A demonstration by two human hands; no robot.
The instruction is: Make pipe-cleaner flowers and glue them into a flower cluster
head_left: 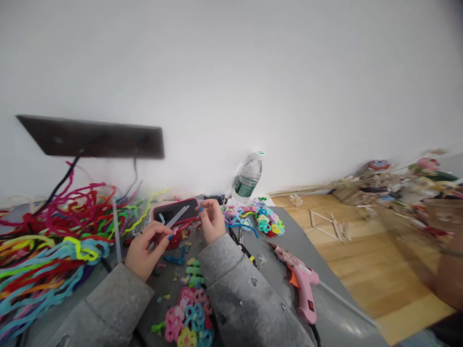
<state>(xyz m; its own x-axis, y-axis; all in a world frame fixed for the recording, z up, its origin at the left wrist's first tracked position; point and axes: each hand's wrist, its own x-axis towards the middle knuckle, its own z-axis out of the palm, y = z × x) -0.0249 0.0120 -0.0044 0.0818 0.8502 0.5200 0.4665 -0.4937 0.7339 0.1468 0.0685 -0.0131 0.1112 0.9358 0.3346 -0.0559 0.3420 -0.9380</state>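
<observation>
your left hand [146, 248] pinches 1 blue bit [170, 237] left of center frame; right hand [213, 222] seems pinched on another blue piece [201, 209], up-right. clear stick [178, 215] slants up-right, nearer your left.

Soft light is washing the white wall [231, 86], dimming toward the upper right; the grey table [340, 323] is catching faint glare, and the far-right clutter [421, 190] is blurring.
</observation>
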